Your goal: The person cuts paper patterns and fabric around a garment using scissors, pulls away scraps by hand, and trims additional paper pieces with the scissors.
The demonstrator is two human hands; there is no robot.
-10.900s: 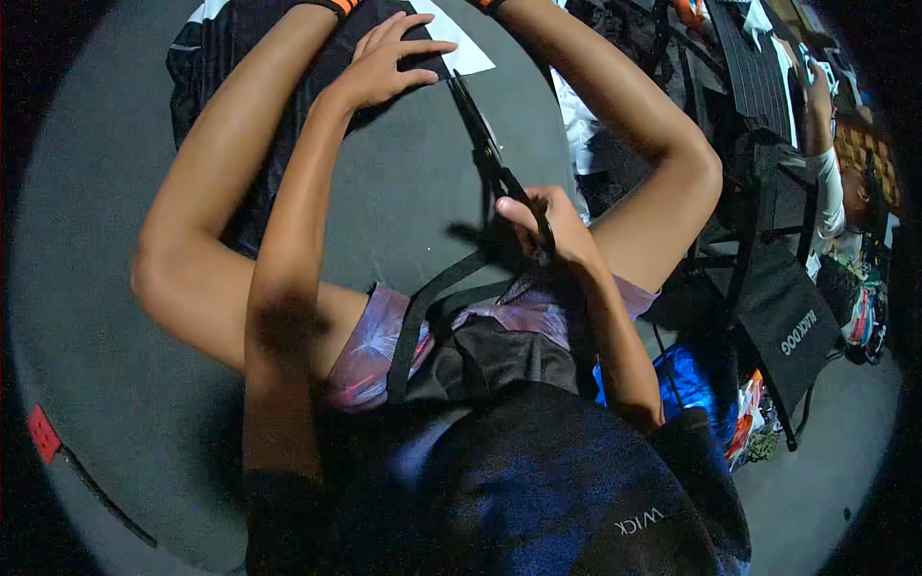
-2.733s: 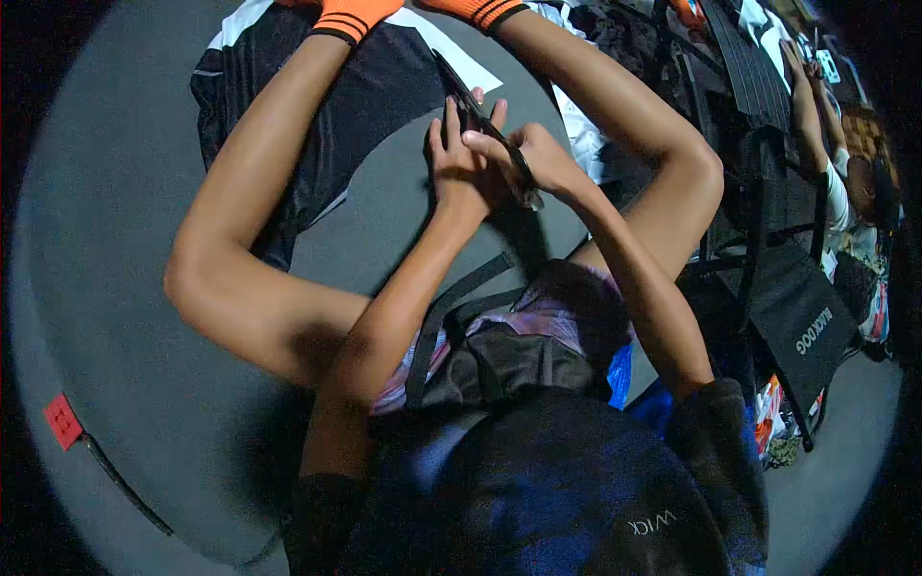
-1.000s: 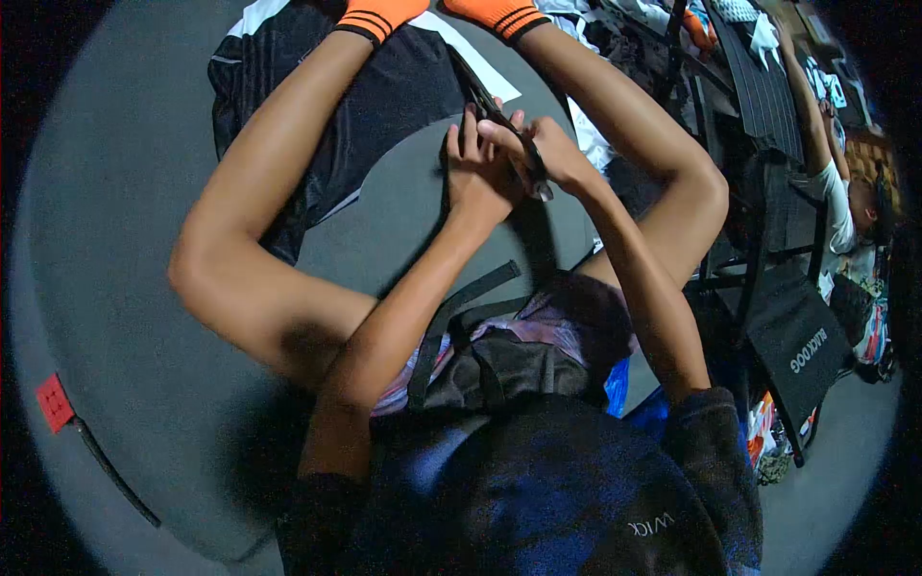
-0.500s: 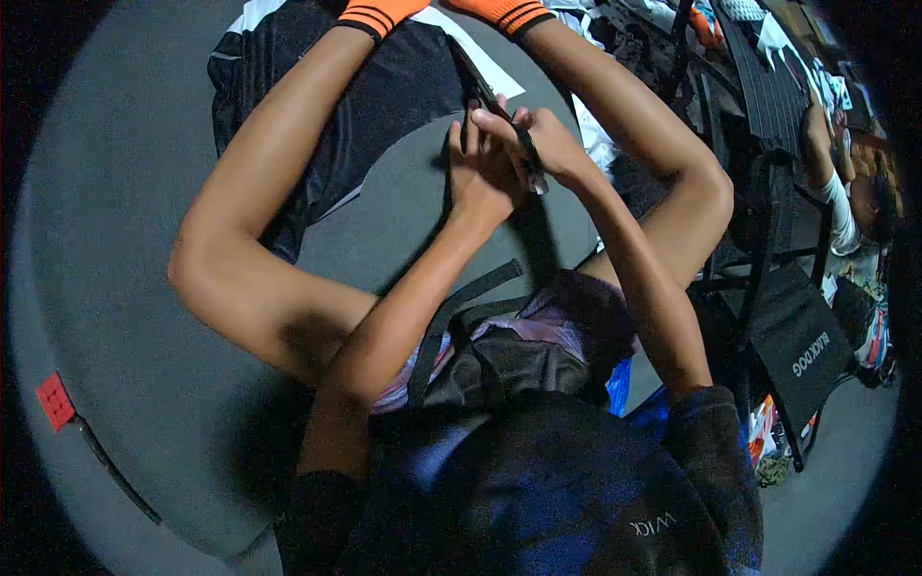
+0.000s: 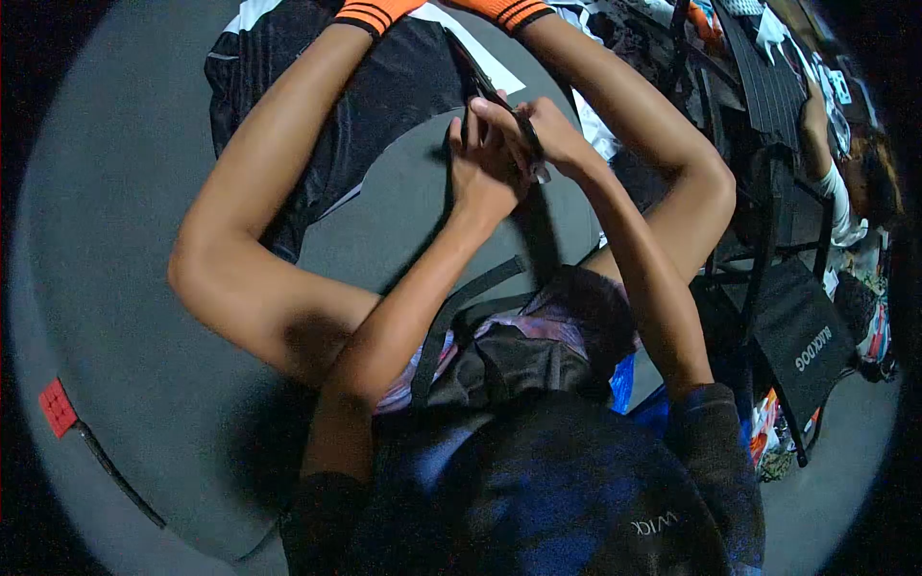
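My right hand (image 5: pixel 555 136) is closed round the handles of a pair of black scissors (image 5: pixel 471 63). The blades point up and left, over the border between a black cloth (image 5: pixel 408 82) and a white piece (image 5: pixel 486 50). My left hand (image 5: pixel 486 182) lies just left of my right hand, against the scissors, with its fingers apart; its thumb side is hidden. Below the black cloth runs a curved edge, with a thin white strip at its lower left. A small pale bit shows under my right hand; I cannot make out what it is.
My bare legs frame the grey mat (image 5: pixel 106 240), with orange-socked feet on the cloth's far side. A red piece (image 5: pixel 58 407) with a black cord lies lower left. On the right stand black folding chairs (image 5: pixel 792 336), heaped cloths and another person's arm (image 5: pixel 816 125).
Since the oldest frame, my left hand has come down from the cloth to beside my right hand, and the scissors have moved up with my right hand. Over the last second they barely shift.
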